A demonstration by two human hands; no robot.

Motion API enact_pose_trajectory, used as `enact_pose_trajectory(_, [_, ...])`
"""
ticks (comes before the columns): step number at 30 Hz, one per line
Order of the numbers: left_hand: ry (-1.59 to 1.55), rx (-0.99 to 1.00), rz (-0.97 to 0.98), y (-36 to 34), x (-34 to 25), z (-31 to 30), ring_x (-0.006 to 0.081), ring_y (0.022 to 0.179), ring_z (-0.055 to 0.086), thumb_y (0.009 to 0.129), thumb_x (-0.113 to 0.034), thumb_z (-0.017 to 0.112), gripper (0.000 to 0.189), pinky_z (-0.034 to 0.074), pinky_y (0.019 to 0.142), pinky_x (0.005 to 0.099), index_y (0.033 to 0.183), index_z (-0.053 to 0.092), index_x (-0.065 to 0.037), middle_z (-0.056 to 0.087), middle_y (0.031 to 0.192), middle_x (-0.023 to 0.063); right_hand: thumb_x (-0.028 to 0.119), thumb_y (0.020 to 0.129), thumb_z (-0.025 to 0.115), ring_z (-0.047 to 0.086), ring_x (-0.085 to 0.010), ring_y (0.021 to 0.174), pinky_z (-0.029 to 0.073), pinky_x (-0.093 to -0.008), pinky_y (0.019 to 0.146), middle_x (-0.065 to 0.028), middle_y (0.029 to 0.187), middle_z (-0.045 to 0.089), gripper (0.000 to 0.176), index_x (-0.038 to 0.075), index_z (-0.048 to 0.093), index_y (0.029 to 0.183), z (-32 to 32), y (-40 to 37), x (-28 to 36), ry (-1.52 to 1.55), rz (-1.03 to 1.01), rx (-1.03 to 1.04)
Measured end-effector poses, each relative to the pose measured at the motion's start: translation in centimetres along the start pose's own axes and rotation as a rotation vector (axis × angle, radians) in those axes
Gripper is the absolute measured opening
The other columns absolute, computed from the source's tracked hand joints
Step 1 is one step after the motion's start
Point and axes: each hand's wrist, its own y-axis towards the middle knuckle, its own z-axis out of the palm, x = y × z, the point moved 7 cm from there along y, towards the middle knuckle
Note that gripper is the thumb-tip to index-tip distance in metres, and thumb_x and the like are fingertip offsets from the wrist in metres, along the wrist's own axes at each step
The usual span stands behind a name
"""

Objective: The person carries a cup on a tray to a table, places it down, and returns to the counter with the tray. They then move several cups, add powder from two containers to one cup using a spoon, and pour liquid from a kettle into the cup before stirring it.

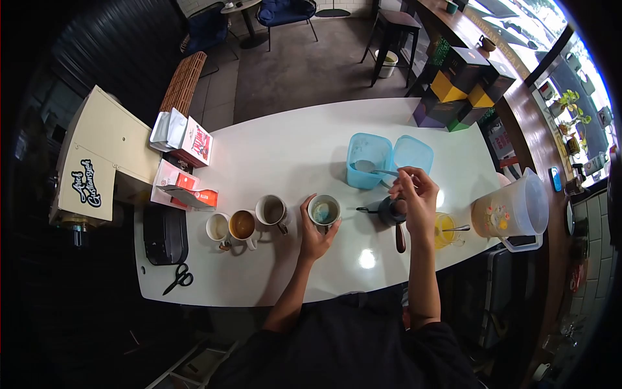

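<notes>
2 hands work: my left hand (pixel 315 238) grips the cup (pixel 324 211) on the desk (pixel 291 155), my right hand (pixel 413 194) pinches the spoon (pixel 372 169) over the blue tub (pixel 355 176). I think it's best to keep the spoon level and the cup steady.

The cup (pixel 324 211) is small and pale, upright, with something light blue inside. It sits in the curl of the left hand (pixel 314 235), fingers around its side. The spoon (pixel 370 168) is metal. Its handle is pinched in the right hand's (pixel 413 194) fingertips, and its bowl reaches leftward, away from that hand, over the open blue tub (pixel 367 155) just beyond.
</notes>
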Motion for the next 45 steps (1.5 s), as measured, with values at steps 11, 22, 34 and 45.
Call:
enact_pose_trajectory(11, [0.056,-0.025,-0.001,-0.1,0.1,-0.1,0.0220,0.111,0.053,0.080,-0.001,0.073,0.074,0.045,0.097,0.0354,0.139,0.028,-0.002,0.047,0.122,0.0139,0.007,0.094,0.060,0.063,-0.0132,0.068,0.052,-0.0251,0.060,-0.0082,0.078,0.062,0.028,-0.007,0.056,0.118,-1.5,-1.9,0.2,-0.038,0.020,0.036])
enact_pose_trajectory(22, [0.012,0.055,-0.055,0.3,-0.4,0.0,0.0213,0.110,0.054,0.081,-0.002,0.072,0.072,0.047,0.095,0.0348,0.137,0.028,-0.003,0.048,0.121,0.0141,0.020,0.086,0.069,0.060,-0.0373,0.068,0.048,-0.0461,0.061,-0.0176,0.082,0.060,0.092,0.021,0.010,0.155,-4.1,-8.8,-6.4,-1.161,0.029,0.160])
enact_pose_trajectory(34, [-0.096,0.235,-0.080,1.2,0.3,0.1,0.0202,0.114,0.052,0.078,-0.005,0.075,0.074,0.044,0.099,0.0359,0.137,0.031,-0.003,0.047,0.122,0.0118,-0.005,0.080,0.054,0.062,-0.0395,0.067,0.046,-0.0477,0.060,-0.0219,0.082,0.065,0.091,0.020,0.011,0.155,-4.1,-8.6,-8.3,-1.058,-0.076,0.097])
enact_pose_trajectory(45, [-0.040,0.382,-0.040,0.0,-0.6,1.2,0.0209,0.121,0.049,0.073,-0.003,0.079,0.076,0.041,0.103,0.0358,0.135,0.036,-0.004,0.047,0.130,0.0118,-0.020,0.080,0.045,0.062,-0.0356,0.112,0.055,-0.0391,0.082,-0.0250,0.140,0.048,0.087,0.017,0.018,0.154,-5.0,-8.9,-8.9,-0.498,0.048,0.025])
